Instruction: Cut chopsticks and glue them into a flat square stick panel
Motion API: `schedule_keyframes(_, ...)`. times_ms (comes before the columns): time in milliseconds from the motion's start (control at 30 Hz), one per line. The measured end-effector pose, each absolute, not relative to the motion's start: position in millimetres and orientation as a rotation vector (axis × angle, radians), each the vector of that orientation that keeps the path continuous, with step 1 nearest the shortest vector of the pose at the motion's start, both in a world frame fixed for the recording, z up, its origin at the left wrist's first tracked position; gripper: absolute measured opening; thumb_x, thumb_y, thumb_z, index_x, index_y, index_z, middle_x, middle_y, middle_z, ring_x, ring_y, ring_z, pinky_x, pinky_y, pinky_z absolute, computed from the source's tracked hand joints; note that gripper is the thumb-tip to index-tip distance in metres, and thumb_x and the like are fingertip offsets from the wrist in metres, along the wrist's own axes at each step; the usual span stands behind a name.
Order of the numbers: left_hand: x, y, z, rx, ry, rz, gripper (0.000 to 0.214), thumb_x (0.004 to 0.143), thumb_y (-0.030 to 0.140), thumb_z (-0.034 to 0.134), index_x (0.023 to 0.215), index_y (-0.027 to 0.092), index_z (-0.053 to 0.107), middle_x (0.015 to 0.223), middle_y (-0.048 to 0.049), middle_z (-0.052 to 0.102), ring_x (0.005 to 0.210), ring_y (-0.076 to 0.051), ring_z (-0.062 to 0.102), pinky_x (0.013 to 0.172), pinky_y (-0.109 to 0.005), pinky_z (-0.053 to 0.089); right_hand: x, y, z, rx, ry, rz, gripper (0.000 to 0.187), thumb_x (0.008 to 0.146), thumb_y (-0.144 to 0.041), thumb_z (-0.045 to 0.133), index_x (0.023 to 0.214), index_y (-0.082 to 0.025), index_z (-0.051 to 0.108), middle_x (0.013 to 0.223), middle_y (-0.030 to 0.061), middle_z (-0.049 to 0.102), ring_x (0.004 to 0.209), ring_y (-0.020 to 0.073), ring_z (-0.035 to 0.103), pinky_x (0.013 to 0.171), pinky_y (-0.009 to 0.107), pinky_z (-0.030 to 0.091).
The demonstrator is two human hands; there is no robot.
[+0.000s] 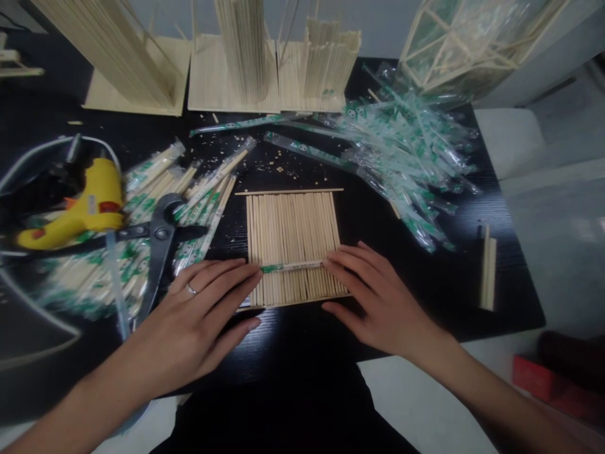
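A paper-and-plastic wrapped chopstick packet [293, 266] with green print lies crosswise over a flat panel of wooden chopsticks [295, 221] laid side by side. My left hand [208, 309] rests its outstretched fingertips on the packet's left end, its thumb apart and lower down. At the other end, the fingertips of my right hand [366, 293] touch the packet, with that thumb also spread away. Both hands are open, pressing from above rather than gripping. One loose stick [290, 192] lies along the panel's top edge, and another thin stick runs along its bottom edge, partly hidden by my hands.
On the left are a yellow glue gun [89, 198], black pliers [163, 233] and several wrapped chopstick packets [137, 252]. Empty wrappers [401, 145] pile up at right, near short stick pieces [488, 271]. Stick-built structures [241, 69] stand behind.
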State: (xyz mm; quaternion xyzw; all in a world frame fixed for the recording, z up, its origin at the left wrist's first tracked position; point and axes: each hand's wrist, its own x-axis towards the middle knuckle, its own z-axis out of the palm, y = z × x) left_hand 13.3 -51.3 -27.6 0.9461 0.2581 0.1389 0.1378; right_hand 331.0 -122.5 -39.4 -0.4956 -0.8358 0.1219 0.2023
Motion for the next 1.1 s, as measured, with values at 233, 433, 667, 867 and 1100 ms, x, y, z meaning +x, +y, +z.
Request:
schedule_keyframes(233, 20.8, -55.3, -27.1, 2.796, 0.777, 0.381, 0.052, 0.103, 0.031, 0.060, 0.151, 0.013, 0.052, 0.136, -0.0173, 0.066, 0.122, -0.036, 0.062, 0.099, -0.052, 0.050, 324.0, -126.0, -42.0, -1.385, -2.339, 0.300, 0.064, 0.100, -0.036, 0.067, 0.157, -0.019, 0.044, 0.138, 0.0159, 0.065, 0.131, 0.0353, 0.060, 0.111, 0.060, 0.053)
schedule_keyframes(433, 28.5, -56.0, -25.2, 2.885, 0.778, 0.363, 0.047, 0.104, 0.032, 0.058, 0.143, 0.005, 0.057, 0.128, -0.0207, 0.066, 0.114, -0.037, 0.063, 0.092, -0.052, 0.052, 320.9, -127.1, -44.4, -1.393, -2.355, 0.301, 0.057, 0.102, -0.034, 0.066, 0.153, -0.015, 0.047, 0.139, 0.0174, 0.064, 0.130, 0.0339, 0.059, 0.108, 0.056, 0.054)
schedule_keyframes(667, 31.6, -58.1, -27.1, 2.916, 0.761, 0.367, 0.044, 0.104, 0.027, 0.059, 0.140, 0.002, 0.056, 0.124, -0.0205, 0.066, 0.113, -0.035, 0.063, 0.090, -0.050, 0.052, 320.1, -127.2, -43.3, -1.397, -2.367, 0.264, 0.058, 0.102, -0.032, 0.066, 0.154, -0.016, 0.046, 0.136, 0.0167, 0.066, 0.126, 0.0331, 0.061, 0.103, 0.053, 0.055)
schedule_keyframes(867, 33.4, -57.3, -28.9, 2.883, 0.777, 0.385, 0.043, 0.102, 0.022, 0.063, 0.141, 0.004, 0.055, 0.123, -0.0199, 0.067, 0.112, -0.035, 0.063, 0.088, -0.050, 0.052, 320.2, -129.1, -45.2, -1.387, -2.347, 0.264, 0.056, 0.099, -0.024, 0.067, 0.150, -0.013, 0.049, 0.135, 0.0159, 0.067, 0.126, 0.0307, 0.061, 0.104, 0.049, 0.054)
schedule_keyframes(1100, 36.2, -57.3, -26.5, 2.853, 0.789, 0.429, 0.040, 0.099, 0.019, 0.067, 0.134, 0.002, 0.060, 0.119, -0.0203, 0.068, 0.108, -0.036, 0.065, 0.084, -0.049, 0.052, 315.9, -129.3, -43.0, -1.427, -2.313, 0.192, 0.042, 0.100, -0.024, 0.066, 0.139, -0.012, 0.059, 0.129, 0.0131, 0.072, 0.121, 0.0279, 0.065, 0.101, 0.048, 0.049)
